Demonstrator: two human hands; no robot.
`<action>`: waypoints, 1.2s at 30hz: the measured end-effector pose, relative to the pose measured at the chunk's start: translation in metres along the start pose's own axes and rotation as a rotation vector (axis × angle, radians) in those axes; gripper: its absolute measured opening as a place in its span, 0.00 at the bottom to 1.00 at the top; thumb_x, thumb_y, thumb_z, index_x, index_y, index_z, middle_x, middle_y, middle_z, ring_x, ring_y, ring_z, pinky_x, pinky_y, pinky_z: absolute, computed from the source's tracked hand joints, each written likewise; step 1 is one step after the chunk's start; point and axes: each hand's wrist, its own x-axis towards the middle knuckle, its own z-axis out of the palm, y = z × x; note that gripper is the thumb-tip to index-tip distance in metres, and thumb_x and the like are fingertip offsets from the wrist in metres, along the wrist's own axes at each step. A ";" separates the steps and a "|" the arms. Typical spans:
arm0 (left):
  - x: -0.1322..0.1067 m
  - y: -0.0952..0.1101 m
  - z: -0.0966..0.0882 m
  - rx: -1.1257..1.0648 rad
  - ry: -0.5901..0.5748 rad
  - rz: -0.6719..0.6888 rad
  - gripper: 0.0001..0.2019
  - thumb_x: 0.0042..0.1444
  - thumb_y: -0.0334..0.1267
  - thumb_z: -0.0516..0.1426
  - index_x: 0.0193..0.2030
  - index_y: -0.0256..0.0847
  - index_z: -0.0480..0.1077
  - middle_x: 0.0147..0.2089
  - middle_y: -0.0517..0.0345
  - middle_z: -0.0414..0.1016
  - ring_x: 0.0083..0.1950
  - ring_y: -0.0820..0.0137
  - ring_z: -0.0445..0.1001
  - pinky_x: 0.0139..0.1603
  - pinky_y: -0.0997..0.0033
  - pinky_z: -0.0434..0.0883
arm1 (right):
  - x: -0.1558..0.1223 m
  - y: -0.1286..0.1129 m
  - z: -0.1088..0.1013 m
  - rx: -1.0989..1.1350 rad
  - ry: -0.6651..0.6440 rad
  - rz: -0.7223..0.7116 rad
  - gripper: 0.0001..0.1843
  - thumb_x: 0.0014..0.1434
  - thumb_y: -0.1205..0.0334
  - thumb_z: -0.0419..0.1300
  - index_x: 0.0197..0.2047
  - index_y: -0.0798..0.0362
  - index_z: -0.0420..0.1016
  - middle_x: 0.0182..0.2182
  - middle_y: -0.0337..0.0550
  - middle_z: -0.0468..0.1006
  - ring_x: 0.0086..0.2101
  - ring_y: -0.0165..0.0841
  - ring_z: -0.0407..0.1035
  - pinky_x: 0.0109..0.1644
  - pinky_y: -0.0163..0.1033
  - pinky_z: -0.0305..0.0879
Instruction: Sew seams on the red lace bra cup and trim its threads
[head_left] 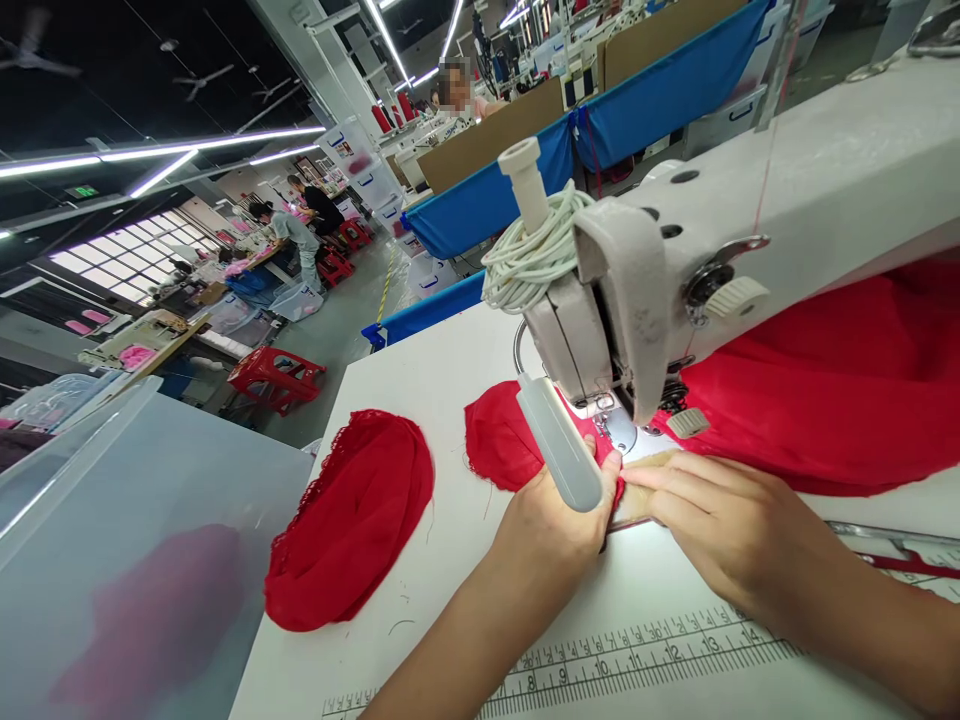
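Observation:
A piece of red fabric [499, 435] lies under the head of a white sewing machine [750, 200], its near end beside the needle plate [621, 430]. My left hand [555, 515] is closed on the near end of this fabric, thumb and fingers together, partly hidden by the machine's grey lamp [562, 450]. From the right, my right hand [720, 515] meets it, its fingertips pinched at the fabric's edge close to my left thumb. Another red piece with a scalloped, lacy edge [352, 520] rests on the white table, left of the machine.
A large red cloth [832, 380] spreads beneath the machine arm. Printed ruler marks [637, 660] run along the table's front, with scissors-like metal and red handles [900, 550] at right. A translucent bin [150, 560] adjoins the left edge. Beyond are a red stool [277, 378] and people working.

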 end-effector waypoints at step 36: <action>0.004 0.000 0.000 -0.233 -0.029 -0.195 0.17 0.67 0.35 0.46 0.59 0.45 0.64 0.51 0.48 0.73 0.49 0.61 0.75 0.42 0.62 0.77 | 0.000 -0.005 -0.003 0.013 0.066 0.037 0.21 0.55 0.81 0.47 0.40 0.52 0.75 0.44 0.47 0.80 0.43 0.37 0.74 0.41 0.40 0.75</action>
